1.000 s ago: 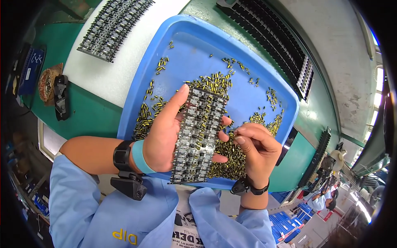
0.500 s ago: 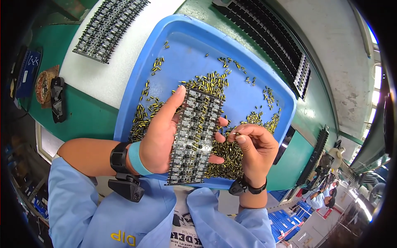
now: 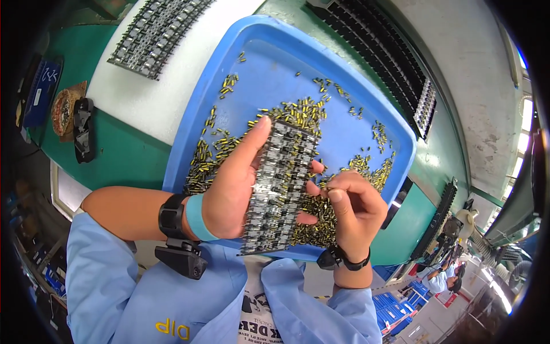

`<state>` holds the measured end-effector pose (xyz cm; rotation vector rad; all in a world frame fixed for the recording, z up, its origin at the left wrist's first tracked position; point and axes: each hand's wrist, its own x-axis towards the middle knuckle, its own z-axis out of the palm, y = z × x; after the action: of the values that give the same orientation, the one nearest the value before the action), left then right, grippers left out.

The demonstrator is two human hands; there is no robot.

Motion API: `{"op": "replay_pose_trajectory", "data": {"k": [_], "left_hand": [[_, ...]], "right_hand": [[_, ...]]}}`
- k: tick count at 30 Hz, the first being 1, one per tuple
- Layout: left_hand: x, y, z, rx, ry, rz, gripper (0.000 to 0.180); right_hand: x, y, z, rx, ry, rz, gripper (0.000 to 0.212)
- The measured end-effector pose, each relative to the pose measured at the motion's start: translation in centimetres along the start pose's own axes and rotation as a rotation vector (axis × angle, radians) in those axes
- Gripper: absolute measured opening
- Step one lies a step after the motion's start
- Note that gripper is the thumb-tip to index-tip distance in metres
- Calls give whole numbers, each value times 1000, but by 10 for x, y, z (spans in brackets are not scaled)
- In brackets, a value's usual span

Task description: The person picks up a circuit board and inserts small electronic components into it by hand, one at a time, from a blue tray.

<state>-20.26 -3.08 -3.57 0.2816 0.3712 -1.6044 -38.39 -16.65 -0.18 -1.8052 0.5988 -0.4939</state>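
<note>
A blue plastic tray lies before me, with many small black-and-yellow cylindrical capacitors with wire leads scattered and heaped in it. Over its near part my left hand holds a panel of circuit boards, thumb along the left edge and fingertips showing past the right edge. The panel is tilted and packed with rows of parts, some yellow among them. Just right of the panel, my right hand is closed in a thumb-and-finger pinch. A tiny capacitor sits in that pinch, mostly hidden by the fingertips.
Another populated board panel lies on a white foam sheet at the far left. Long black racks stand behind the tray on the right. A black device and a round brown item rest on the green table.
The panel in my left hand has tilted, and its glare has shifted. The view has moved slightly, so the tray sits a little further right. My right hand keeps its pinch beside the panel.
</note>
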Motion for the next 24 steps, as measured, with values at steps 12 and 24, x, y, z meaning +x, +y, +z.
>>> {"op": "replay_pose_trajectory", "data": {"k": [12,24], "left_hand": [[6,-6,-4,16,-27,90,71],[6,-8,-4,-20,-60,103,69]], "right_hand": [[1,-21,26,-428,-192,-374,21],[0,-23,28,-480,-216,-410,23]]}}
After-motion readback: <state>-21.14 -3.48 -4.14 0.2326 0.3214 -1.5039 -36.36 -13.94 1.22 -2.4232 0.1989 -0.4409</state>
